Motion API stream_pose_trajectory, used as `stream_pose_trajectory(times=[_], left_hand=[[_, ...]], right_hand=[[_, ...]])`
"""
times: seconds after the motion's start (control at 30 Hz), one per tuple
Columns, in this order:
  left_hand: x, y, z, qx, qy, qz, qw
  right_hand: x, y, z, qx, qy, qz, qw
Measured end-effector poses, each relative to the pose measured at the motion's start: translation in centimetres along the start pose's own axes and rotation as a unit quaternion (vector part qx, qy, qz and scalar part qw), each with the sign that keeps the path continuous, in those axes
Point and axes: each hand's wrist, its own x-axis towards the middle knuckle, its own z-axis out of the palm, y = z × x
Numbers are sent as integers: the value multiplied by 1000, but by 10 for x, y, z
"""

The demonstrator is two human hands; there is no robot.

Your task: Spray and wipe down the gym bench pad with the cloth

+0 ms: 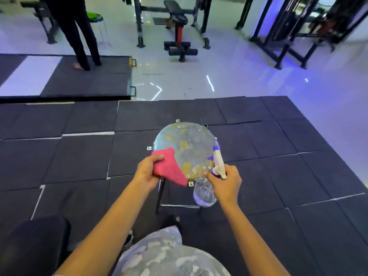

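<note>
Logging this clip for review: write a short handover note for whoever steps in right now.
Left hand: grips the pink cloth at the near-left edge of the round stool top.
Right hand: holds the spray bottle by its neck, nozzle toward the top.
Done: cloth and bottle are in hand.
Left: the top shows yellowish stains all over; spray it, then wipe it clean.
</note>
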Motion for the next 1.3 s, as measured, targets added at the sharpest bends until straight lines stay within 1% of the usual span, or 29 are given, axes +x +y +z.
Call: stream_pose_trajectory(times=[0.13,0.33,0.37,0.4,0.43,0.47,0.5,0.53,0.57,0.7,0.8,0.83,0.93,1.03,1.07,1.1,1.13,1.17,1.23,1.27,1.3], left_hand=[[49,27,34,-25,-2,-28,999],[111,53,73,-48,-32,-56,997],[120,53,76,-34,-21,-63,997],[129,49,75,15,7,-52,999],[137,44,70,105,44,-23,993],[145,37,61,237,85,26,967],[150,31,52,358,121,75,923],[153,24,42,427,143,113,885],[155,19,34,454,150,135,868],[154,12,18,441,159,144,872],[148,9,16,454,160,165,861],[146,8,14,479,150,166,849],[134,1,7,583,107,162,789],[106,-11,4,619,95,178,759],[93,-19,3,638,105,182,741],[82,-29,1,666,118,180,714],[65,-38,0,696,136,180,682],[53,-49,-3,714,154,186,657],[22,-72,-12,724,192,191,634],[7,-83,-15,714,215,190,639],[-7,-94,-19,712,235,188,635]], right_hand=[[60,-14,26,-3,2,5,1000],[138,-34,55,14,41,0,999],[148,-34,60,8,38,-3,999],[155,-33,64,2,33,-5,999],[160,-31,68,-3,28,-8,1000],[165,-29,71,-8,23,-9,1000],[168,-27,74,-13,16,-8,1000],[170,-24,75,-17,9,-6,1000],[172,-21,77,-19,4,-6,1000],[174,-17,76,-25,-16,-33,999],[173,-14,73,-12,-37,-43,998],[172,-11,71,-7,-43,-52,998],[170,-6,67,18,-70,-62,995],[169,2,62,24,-115,-61,991],[166,5,60,19,-125,-62,990],[165,15,59,12,-135,-63,989],[158,19,57,-9,-145,-47,988],[151,25,56,-27,-156,-25,987],[128,40,52,-66,-192,12,979],[114,42,47,-101,-217,7,971],[99,47,43,-128,-245,-15,961]])
